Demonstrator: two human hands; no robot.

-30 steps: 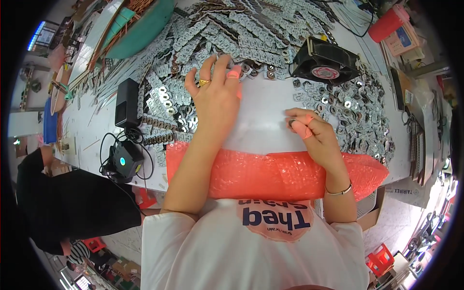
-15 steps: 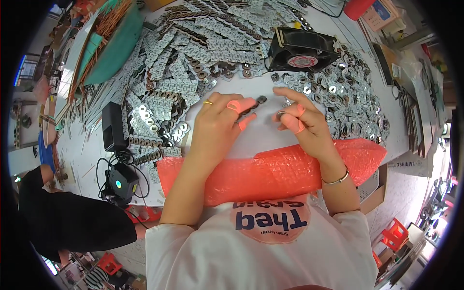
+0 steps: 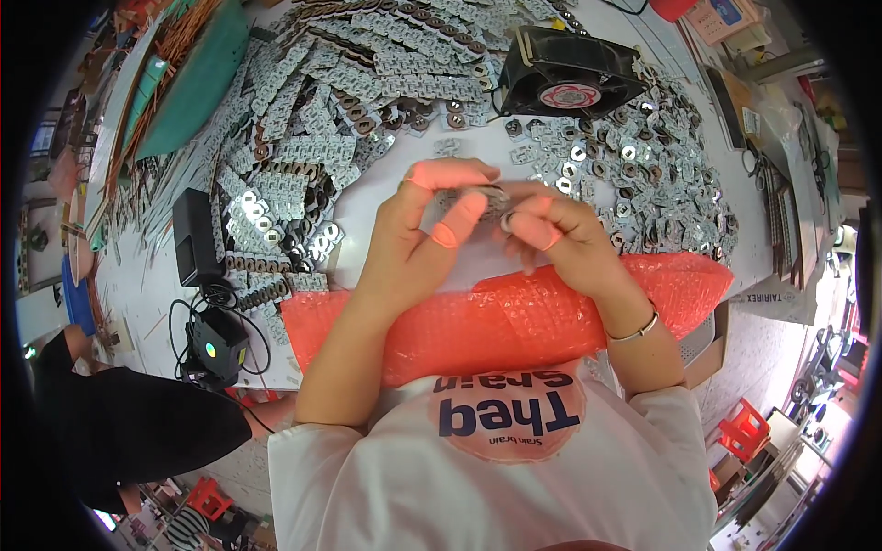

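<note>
Metal piece [image 3: 497, 193], between fingertips of left hand [image 3: 413, 234], right hand [image 3: 577, 241] beside

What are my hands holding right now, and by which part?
Left hand holds a blurred metal piece; right hand, apparently a small roundish piece. Which part, I can't tell.

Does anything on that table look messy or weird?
Messy, yes: the metal pieces beside the fan lie loose in a jumble, and the metal strips to its left overlap at different angles. Nothing looks clearly broken.
</note>
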